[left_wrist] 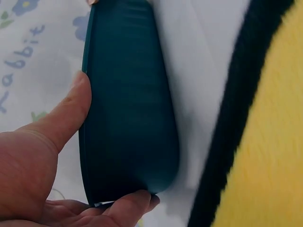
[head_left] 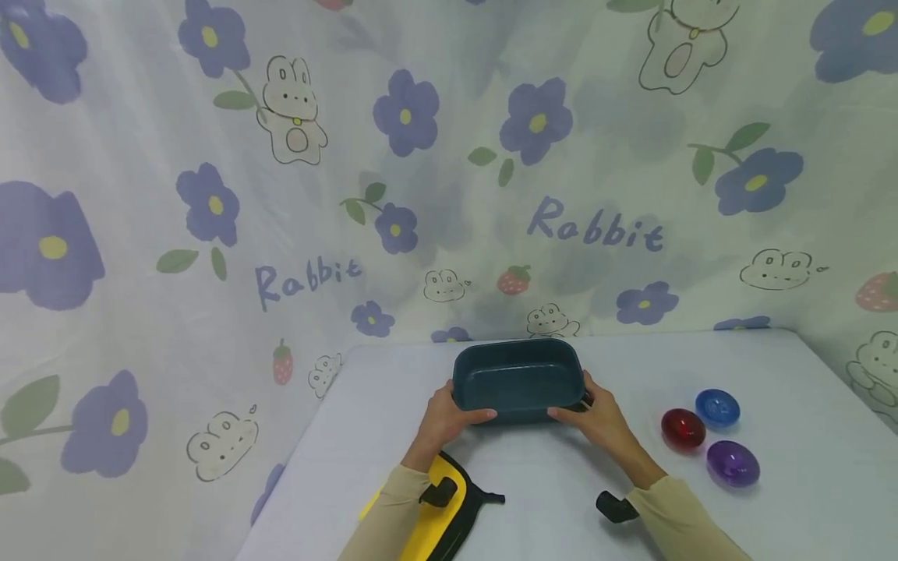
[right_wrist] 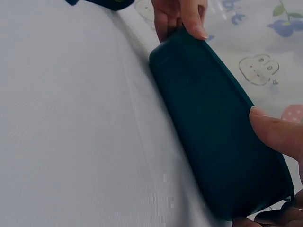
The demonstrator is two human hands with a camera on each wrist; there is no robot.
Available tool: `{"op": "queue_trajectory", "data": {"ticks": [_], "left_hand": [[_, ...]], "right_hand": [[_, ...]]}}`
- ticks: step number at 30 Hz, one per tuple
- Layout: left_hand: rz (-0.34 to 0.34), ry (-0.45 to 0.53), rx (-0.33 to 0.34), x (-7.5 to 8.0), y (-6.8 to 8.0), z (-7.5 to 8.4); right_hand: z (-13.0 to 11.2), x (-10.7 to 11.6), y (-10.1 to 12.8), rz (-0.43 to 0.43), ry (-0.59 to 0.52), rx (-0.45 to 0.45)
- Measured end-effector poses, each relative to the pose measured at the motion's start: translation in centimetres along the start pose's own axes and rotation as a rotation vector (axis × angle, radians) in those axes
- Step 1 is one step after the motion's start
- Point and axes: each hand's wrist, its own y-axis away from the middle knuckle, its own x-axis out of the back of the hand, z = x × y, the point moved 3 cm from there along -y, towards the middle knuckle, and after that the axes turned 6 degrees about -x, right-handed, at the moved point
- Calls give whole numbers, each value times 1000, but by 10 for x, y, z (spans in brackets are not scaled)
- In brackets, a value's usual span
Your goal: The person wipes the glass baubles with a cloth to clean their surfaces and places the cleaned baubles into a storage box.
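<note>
And there it was, the dark teal dish (head_left: 515, 365) toward the far side of the table (head_left: 547, 487), held at both ends, presumably for balance! The left hand (head_left: 449, 413) gripped one end, fingers part-curled, thumb at the near rim; the right hand (head_left: 596, 411) gripped the other likewise. Nearer lay something fuzzy and yellow (head_left: 431, 522); rightward, glossy coloured rounds (head_left: 684, 431).
</note>
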Motion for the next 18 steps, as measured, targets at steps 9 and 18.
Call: {"op": "queue_trajectory", "data": {"ticks": [9,18], "left_hand": [[-35,-22,-23,-9,0,12],[-44,-28,-16,-16,3,15]], "right_hand": [[7,14,12,16,37,-20],[11,21,15,29,47,1]]}}
